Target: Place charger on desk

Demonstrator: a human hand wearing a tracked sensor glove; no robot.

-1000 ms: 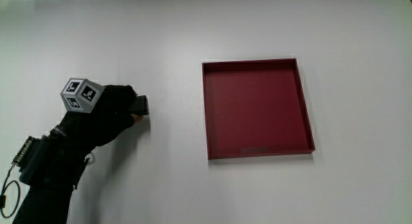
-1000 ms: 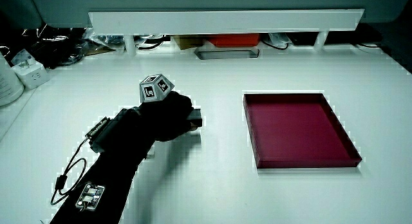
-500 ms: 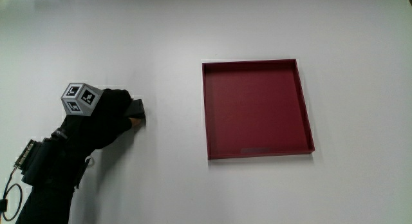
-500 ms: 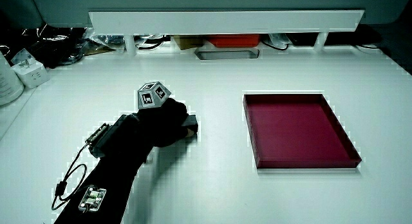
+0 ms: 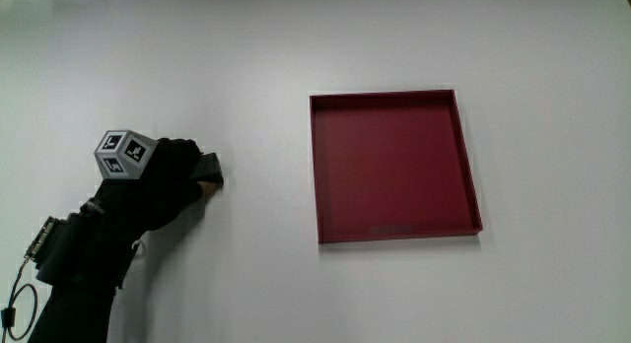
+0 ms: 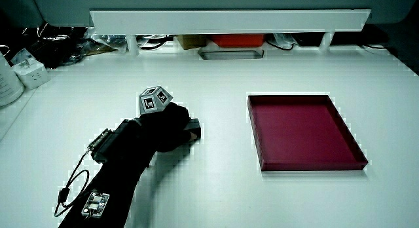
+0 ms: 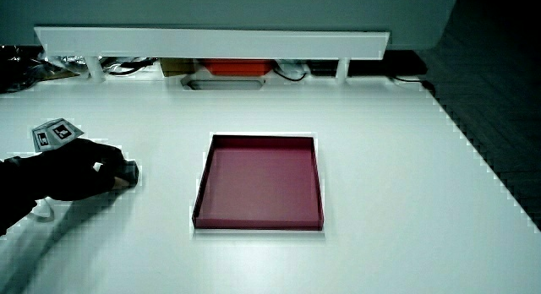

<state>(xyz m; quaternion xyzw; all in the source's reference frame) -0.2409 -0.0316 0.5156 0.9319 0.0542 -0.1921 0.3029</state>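
on the white tabletop (image 5: 296, 47), the hand (image 5: 163, 175) curls closed round a small, dark, blocky charger (image 5: 209, 168)

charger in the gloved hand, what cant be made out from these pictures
- Charger: mostly covered by the hand in the main view; only a dark corner shows.
- Whether it rests on the table: hidden in both side views.
- Forearm: cut off by the edge.
- Tray: fully visible.
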